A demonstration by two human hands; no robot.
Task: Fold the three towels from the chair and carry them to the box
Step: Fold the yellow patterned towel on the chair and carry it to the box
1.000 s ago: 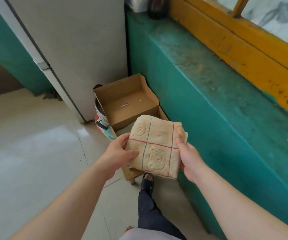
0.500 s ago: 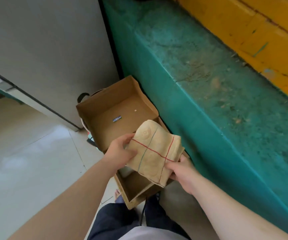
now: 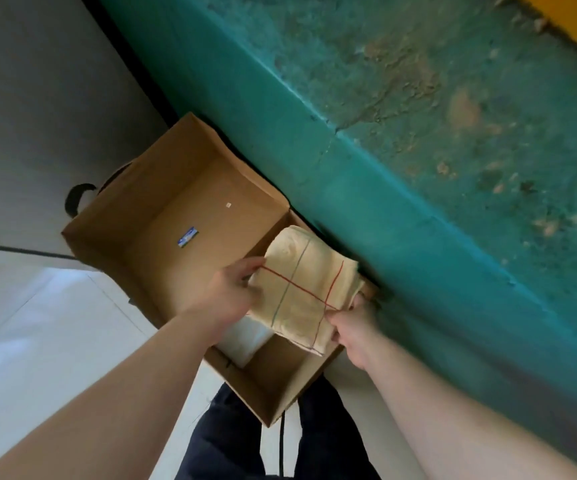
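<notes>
Towel [image 3: 302,289] first: we hold the folded cream towel with red and blue lines between both hands, just above the nearer compartment of the open cardboard box [image 3: 162,258], so the fold stays flat while it goes in. Our left hand [image 3: 228,292] pinches its left edge, thumb on top and fingers beneath; our right hand [image 3: 352,327] grips the near right corner, fingers curled round the cloth. Holding two opposite sides, we judge, keeps the layers from sliding apart. Something white [image 3: 245,337] already lies in that compartment under the towel; whether it is another towel we cannot tell. The farther, wider part of the box holds only a small blue sticker [image 3: 188,236] and a pale scrap. The green ledge [image 3: 418,202] runs tight along the box's right side, so our right hand has little room there. A dark handle [image 3: 79,195] shows behind the box, against the grey panel [image 3: 37,116]. Our dark trouser legs [image 3: 228,441] stand close to the near corner
</notes>
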